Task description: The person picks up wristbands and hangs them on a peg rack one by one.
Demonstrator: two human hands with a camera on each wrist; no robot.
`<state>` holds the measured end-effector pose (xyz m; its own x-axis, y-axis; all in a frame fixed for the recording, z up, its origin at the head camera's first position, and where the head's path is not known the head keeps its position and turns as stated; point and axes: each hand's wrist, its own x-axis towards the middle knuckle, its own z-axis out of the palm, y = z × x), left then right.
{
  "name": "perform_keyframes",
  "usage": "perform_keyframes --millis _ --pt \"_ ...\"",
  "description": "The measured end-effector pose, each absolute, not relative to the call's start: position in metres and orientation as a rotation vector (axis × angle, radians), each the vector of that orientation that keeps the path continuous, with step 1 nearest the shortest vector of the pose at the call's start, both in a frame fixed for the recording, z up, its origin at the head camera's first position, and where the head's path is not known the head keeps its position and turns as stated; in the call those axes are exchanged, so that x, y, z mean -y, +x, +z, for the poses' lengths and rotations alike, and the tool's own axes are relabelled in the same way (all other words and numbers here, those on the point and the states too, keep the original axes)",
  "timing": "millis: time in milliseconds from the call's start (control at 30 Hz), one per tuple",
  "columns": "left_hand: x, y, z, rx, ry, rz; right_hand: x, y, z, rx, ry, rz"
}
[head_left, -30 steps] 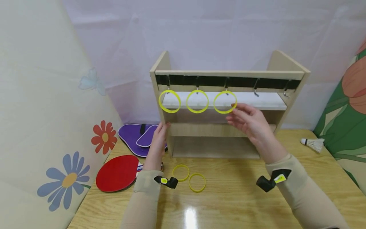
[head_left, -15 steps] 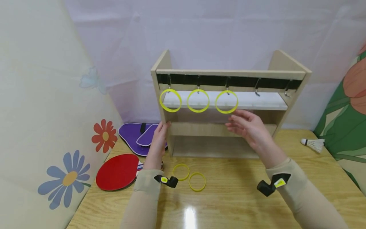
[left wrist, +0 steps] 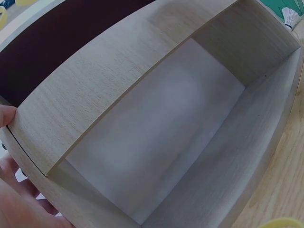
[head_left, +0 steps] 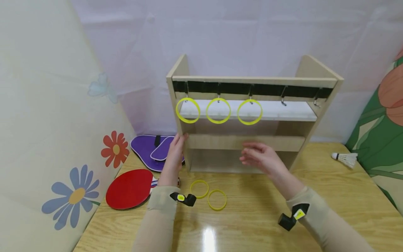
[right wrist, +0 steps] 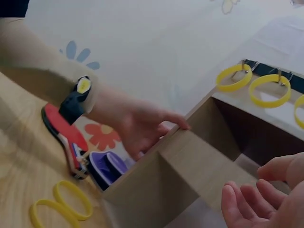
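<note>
My left hand [head_left: 174,154] grips the left side panel of a small wooden shelf unit [head_left: 214,142]. In the left wrist view its thumb [left wrist: 6,115] lies at the front edge, the other fingers outside the panel. My right hand [head_left: 259,157], fingers loosely bent and holding nothing, hovers before the shelf's lower part. Above it, three yellow wristbands hang from hooks: a left one [head_left: 188,121], a middle one [head_left: 218,122] and a third wristband [head_left: 249,123]. On the table before the shelf lie two more, a rear wristband [head_left: 190,189] and a front wristband [head_left: 217,209].
Two hooks on the right, one a bare hook [head_left: 283,102], carry nothing. A red table tennis bat [head_left: 129,189] and a purple bat case [head_left: 145,150] lie left of the shelf. A shuttlecock [head_left: 345,158] rests at the right on the wooden table [head_left: 267,217].
My right hand has left the third hanging wristband and moved down and slightly left, away from it. That wristband now hangs freely on its hook. My left hand stays on the shelf panel.
</note>
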<state>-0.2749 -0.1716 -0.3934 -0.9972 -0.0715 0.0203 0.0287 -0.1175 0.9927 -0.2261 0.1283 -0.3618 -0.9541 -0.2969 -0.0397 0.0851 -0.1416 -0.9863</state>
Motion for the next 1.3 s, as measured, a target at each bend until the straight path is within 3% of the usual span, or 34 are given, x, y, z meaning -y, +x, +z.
perform_keyframes --millis 467,1300 --pt "0.170 -0.275 -0.393 2.033 0.054 -2.299 -0.108 -0.211 -0.423 -1.877 -0.169 -2.030" --pt "0.170 -0.274 -0.392 2.040 0.047 -2.314 -0.086 -0.198 -0.482 -1.905 -0.092 -1.910"
